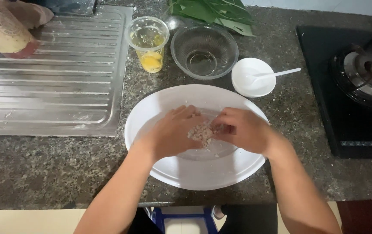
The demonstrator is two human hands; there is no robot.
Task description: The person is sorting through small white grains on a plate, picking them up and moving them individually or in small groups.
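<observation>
The speckled stone worktop [43, 169] carried a ribbed steel draining board [51, 73] at the left and a black gas hob [350, 86] at the right. A large white plate [194, 173] sat at the front edge. Over its middle the left hand [173, 132] and right hand [244, 130] met, fingers curled and pinching a small lump of minced meat [201, 133] between them. Behind the plate stood a clear glass bowl [204, 51], green leaves [214, 11], a plastic cup [148, 43] holding egg yolk, and a small white dish [251, 80] with a white spoon [276, 73]
</observation>
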